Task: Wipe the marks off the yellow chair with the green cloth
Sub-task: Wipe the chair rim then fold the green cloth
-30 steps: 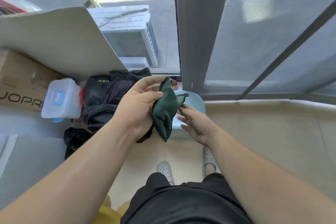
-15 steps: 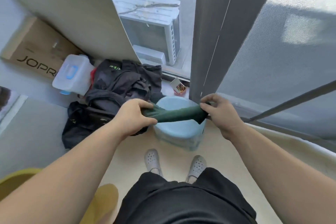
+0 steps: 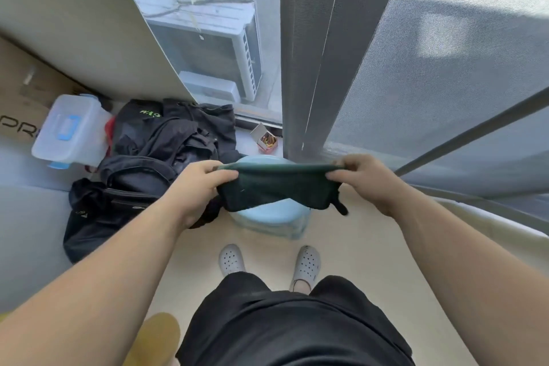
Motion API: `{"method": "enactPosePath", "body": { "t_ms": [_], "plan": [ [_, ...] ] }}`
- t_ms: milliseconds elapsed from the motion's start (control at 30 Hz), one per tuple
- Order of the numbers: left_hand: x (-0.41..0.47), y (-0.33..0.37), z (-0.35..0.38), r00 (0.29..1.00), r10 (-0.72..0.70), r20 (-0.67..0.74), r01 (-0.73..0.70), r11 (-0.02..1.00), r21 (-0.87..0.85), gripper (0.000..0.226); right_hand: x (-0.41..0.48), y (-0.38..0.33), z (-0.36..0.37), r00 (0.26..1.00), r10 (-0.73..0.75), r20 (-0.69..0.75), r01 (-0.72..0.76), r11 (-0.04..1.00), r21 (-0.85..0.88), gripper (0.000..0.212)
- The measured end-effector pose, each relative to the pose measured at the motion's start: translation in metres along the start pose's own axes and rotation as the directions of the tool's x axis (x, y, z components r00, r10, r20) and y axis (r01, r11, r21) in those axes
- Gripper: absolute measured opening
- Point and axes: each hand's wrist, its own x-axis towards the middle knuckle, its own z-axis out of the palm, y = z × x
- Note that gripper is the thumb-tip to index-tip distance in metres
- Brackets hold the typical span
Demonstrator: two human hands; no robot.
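The dark green cloth (image 3: 277,186) is stretched flat between both hands, in front of me at about waist height. My left hand (image 3: 197,187) pinches its left corner and my right hand (image 3: 367,180) pinches its right corner. The cloth hangs over a light blue stool. A small part of the yellow chair (image 3: 156,339) shows at the bottom left, by my left forearm; most of it lies outside the view.
The light blue plastic stool (image 3: 273,218) stands on the cream floor before my white shoes. Black bags (image 3: 142,163) are piled to its left, beside a clear storage box (image 3: 69,131) and a cardboard box (image 3: 20,98). A screened window frame (image 3: 309,53) rises ahead.
The cloth went from bunched up against my left hand to pulled out wide between both hands. My hands moved apart, and my view tilted down and swung left.
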Motion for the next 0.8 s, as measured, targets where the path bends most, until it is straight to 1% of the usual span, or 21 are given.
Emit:
{"method": "enactPosePath", "body": {
  "t_ms": [33, 67, 100, 133, 200, 233, 267, 333, 400, 433, 500, 533, 567, 600, 667, 700, 733, 767, 800],
  "plan": [
    [0.001, -0.002, -0.001, 0.998, -0.055, 0.036, 0.061, 0.981, -0.183, 0.025, -0.002, 0.0, 0.0, 0.999, 0.042, 0.007, -0.042, 0.973, 0.226, 0.014],
    [0.001, -0.004, 0.001, 0.995, -0.09, 0.048, 0.1, 0.952, -0.291, 0.024, -0.004, -0.003, 0.004, 0.997, 0.082, -0.004, -0.075, 0.931, 0.358, 0.017],
    [0.002, -0.006, 0.004, 0.993, -0.116, 0.035, 0.121, 0.93, -0.347, 0.023, -0.005, -0.005, 0.011, 0.992, 0.118, -0.052, -0.086, 0.901, 0.424, 0.017],
    [0.003, -0.007, 0.011, 0.99, -0.137, 0.008, 0.131, 0.919, -0.373, 0.022, -0.006, -0.009, 0.022, 0.981, 0.143, -0.133, -0.074, 0.902, 0.426, 0.014],
    [0.007, -0.013, 0.025, 0.982, -0.172, -0.077, 0.135, 0.927, -0.351, 0.022, -0.005, -0.014, 0.047, 0.936, 0.142, -0.324, -0.034, 0.947, 0.318, 0.014],
    [0.009, -0.016, 0.033, 0.977, -0.182, -0.111, 0.138, 0.937, -0.322, 0.021, -0.003, -0.015, 0.06, 0.918, 0.12, -0.379, -0.023, 0.968, 0.251, 0.015],
    [0.01, -0.021, 0.04, 0.974, -0.191, -0.121, 0.148, 0.944, -0.296, 0.02, -0.003, -0.017, 0.073, 0.917, 0.094, -0.387, -0.019, 0.981, 0.194, 0.013],
    [0.015, -0.03, 0.05, 0.978, -0.192, -0.08, 0.164, 0.948, -0.273, 0.019, 0.0, -0.021, 0.098, 0.933, 0.04, -0.358, 0.0, 0.994, 0.113, 0.008],
    [0.022, -0.037, 0.055, 0.98, -0.198, -0.033, 0.179, 0.937, -0.3, 0.021, 0.007, -0.028, 0.118, 0.961, 0.007, -0.278, 0.028, 0.992, 0.121, 0.01],
    [0.027, -0.039, 0.055, 0.981, -0.195, -0.017, 0.18, 0.931, -0.317, 0.023, 0.012, -0.029, 0.127, 0.979, 0.003, -0.204, 0.03, 0.987, 0.157, 0.012],
    [0.04, -0.047, 0.051, 0.985, -0.172, -0.012, 0.162, 0.948, -0.273, 0.027, 0.024, -0.022, 0.141, 1.0, 0.001, -0.031, 0.005, 0.979, 0.204, 0.02],
    [0.048, -0.054, 0.048, 0.986, -0.166, -0.025, 0.156, 0.96, -0.234, 0.028, 0.032, -0.013, 0.147, 0.999, 0.025, 0.024, -0.03, 0.972, 0.235, 0.023],
    [0.057, -0.062, 0.045, 0.985, -0.17, -0.035, 0.16, 0.967, -0.198, 0.025, 0.041, -0.002, 0.151, 0.997, 0.07, 0.029, -0.075, 0.957, 0.281, 0.025],
    [0.069, -0.072, 0.042, 0.982, -0.183, -0.037, 0.174, 0.968, -0.179, 0.02, 0.052, 0.012, 0.154, 0.992, 0.128, -0.017, -0.116, 0.942, 0.315, 0.027],
    [0.091, -0.092, 0.038, 0.97, -0.241, -0.003, 0.237, 0.954, -0.183, 0.016, 0.078, 0.046, 0.159, 0.963, 0.219, -0.155, -0.162, 0.935, 0.316, 0.022],
    [0.105, -0.102, 0.036, 0.962, -0.273, 0.029, 0.273, 0.942, -0.193, 0.018, 0.092, 0.062, 0.16, 0.952, 0.259, -0.16, -0.196, 0.923, 0.331, 0.024],
    [0.118, -0.114, 0.035, 0.951, -0.303, 0.066, 0.31, 0.93, -0.199, 0.019, 0.105, 0.077, 0.164, 0.942, 0.318, -0.105, -0.257, 0.888, 0.381, 0.027],
    [0.132, -0.125, 0.032, 0.938, -0.33, 0.102, 0.345, 0.914, -0.213, 0.021, 0.12, 0.092, 0.169, 0.928, 0.372, -0.015, -0.327, 0.833, 0.447, 0.027],
    [0.147, -0.137, 0.031, 0.926, -0.354, 0.133, 0.376, 0.898, -0.227, 0.022, 0.134, 0.106, 0.175, 0.911, 0.407, 0.068, -0.385, 0.777, 0.498, 0.024]
  ]
}}
